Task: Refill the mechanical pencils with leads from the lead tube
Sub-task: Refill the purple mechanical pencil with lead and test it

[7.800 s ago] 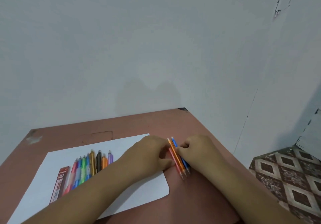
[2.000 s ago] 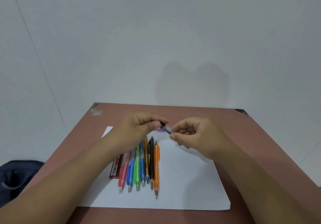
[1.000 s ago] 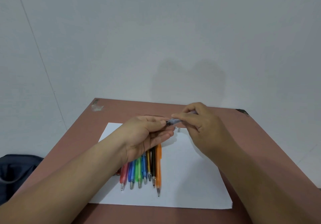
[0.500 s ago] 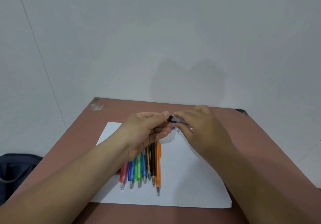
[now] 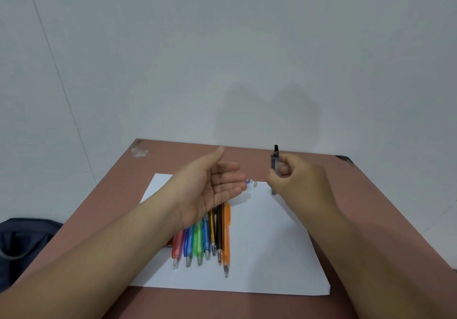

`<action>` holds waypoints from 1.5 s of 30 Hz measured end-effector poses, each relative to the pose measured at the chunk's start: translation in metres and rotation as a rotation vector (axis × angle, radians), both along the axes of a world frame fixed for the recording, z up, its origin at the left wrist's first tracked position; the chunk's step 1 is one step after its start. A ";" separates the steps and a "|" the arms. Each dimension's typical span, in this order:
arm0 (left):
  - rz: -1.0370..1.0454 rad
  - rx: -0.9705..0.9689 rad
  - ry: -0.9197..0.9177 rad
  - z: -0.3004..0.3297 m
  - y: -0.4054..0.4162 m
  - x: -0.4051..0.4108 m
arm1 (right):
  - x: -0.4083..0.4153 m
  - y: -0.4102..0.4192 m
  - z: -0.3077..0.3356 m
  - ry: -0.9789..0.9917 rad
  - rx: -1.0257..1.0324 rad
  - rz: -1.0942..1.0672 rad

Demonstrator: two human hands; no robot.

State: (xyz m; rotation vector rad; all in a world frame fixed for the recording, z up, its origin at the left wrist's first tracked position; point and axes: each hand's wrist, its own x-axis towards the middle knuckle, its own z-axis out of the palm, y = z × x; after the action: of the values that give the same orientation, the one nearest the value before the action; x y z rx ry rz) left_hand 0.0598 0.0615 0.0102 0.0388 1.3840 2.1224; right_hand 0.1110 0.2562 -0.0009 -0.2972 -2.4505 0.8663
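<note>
My right hand (image 5: 298, 181) pinches a clear purple mechanical pencil (image 5: 274, 164), held upright with its dark end up. My left hand (image 5: 210, 185) hovers palm up and open, fingers straight, holding nothing, above the upper ends of a row of several coloured mechanical pencils (image 5: 207, 239) lying on a white sheet of paper (image 5: 267, 244). Two tiny parts, one purple and one pale (image 5: 251, 182), lie on the paper between my hands. A red sliver of the lead box (image 5: 169, 244) shows under my left forearm; the rest is hidden.
The paper lies on a brown table (image 5: 346, 195) pushed against a pale wall. The table's right edge runs close by my right forearm. A dark blue bag (image 5: 22, 242) sits on the floor at the left.
My hands were together at the pencil's end. Now they have parted: the right hand has carried the pencil right and turned it upright, and the left hand has opened palm up.
</note>
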 end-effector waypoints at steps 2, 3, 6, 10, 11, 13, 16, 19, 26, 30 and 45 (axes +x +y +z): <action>-0.010 -0.001 -0.012 0.000 0.001 0.000 | 0.000 0.000 0.001 -0.002 -0.078 0.000; -0.015 0.000 -0.016 0.000 0.001 0.001 | 0.000 -0.001 0.002 -0.001 -0.099 0.007; -0.034 0.000 -0.025 0.000 0.001 0.001 | 0.001 -0.004 0.000 0.035 -0.046 0.046; -0.075 0.008 -0.041 0.001 0.001 0.001 | -0.004 -0.001 -0.006 0.182 0.372 0.080; -0.086 0.015 -0.047 0.001 0.001 0.001 | -0.005 0.000 -0.008 0.231 0.489 0.061; -0.114 0.044 -0.066 0.002 0.000 0.002 | -0.006 0.001 -0.008 0.338 0.694 0.044; -0.141 0.070 -0.085 0.002 0.000 0.003 | -0.002 -0.004 -0.006 0.427 0.903 0.062; -0.134 0.082 -0.094 0.003 0.001 0.004 | -0.003 -0.003 -0.005 0.464 0.966 0.067; -0.153 0.068 -0.074 0.003 0.000 0.005 | -0.003 -0.003 -0.005 0.455 0.929 0.076; -0.127 0.075 -0.085 0.003 0.000 0.005 | -0.001 -0.005 -0.001 0.386 0.849 0.155; -0.099 0.047 -0.088 -0.003 0.000 0.001 | -0.007 0.001 -0.008 0.352 0.677 0.352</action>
State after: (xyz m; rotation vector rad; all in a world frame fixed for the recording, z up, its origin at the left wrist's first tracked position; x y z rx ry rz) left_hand 0.0603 0.0618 0.0072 0.0315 1.2550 2.0496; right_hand 0.1040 0.2572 -0.0088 0.4980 -2.3194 0.1484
